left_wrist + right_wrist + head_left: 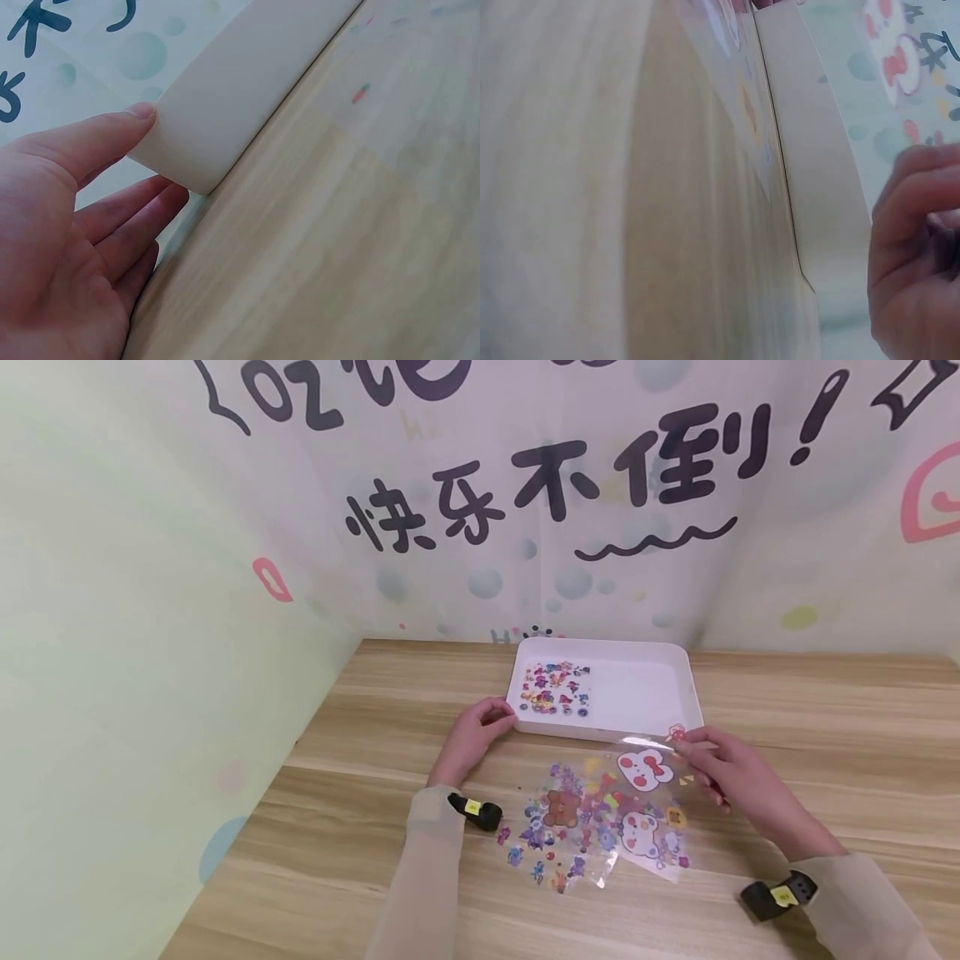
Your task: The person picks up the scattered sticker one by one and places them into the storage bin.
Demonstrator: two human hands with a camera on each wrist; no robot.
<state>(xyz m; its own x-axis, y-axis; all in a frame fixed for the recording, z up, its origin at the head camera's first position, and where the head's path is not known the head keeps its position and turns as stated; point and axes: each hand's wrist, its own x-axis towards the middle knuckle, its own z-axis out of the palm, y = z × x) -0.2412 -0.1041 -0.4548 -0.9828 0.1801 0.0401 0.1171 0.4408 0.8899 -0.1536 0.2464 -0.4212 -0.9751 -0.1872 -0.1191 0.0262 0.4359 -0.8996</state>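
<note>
Holding the tray by its near left corner, that's my left hand, and the left wrist view has it close up: thumb laid on the corner by the rim, fingers bent in below against the same end, only a narrow gap between them. Inside the white tray, over on the left side, lies one small sheet, clear and dotted with tiny colourful stickers, while the right side shows plain white floor. Across now to my right hand, just by the tray's near right corner, and here it's a proper pinch: thumb and forefinger pressed together on the upper right of a big clear sheet, the other fingers curled in toward my palm. That big sheet sits in front of the tray, its top edge close to the near wall, a white rabbit with a red bow right below the edge. More sheets spread on the table beneath it, crowded with little purple, blue and orange figures. A brown bear and a white bear show there too, though with so much see-through film overlapping I can't tell which layer carries them.
</note>
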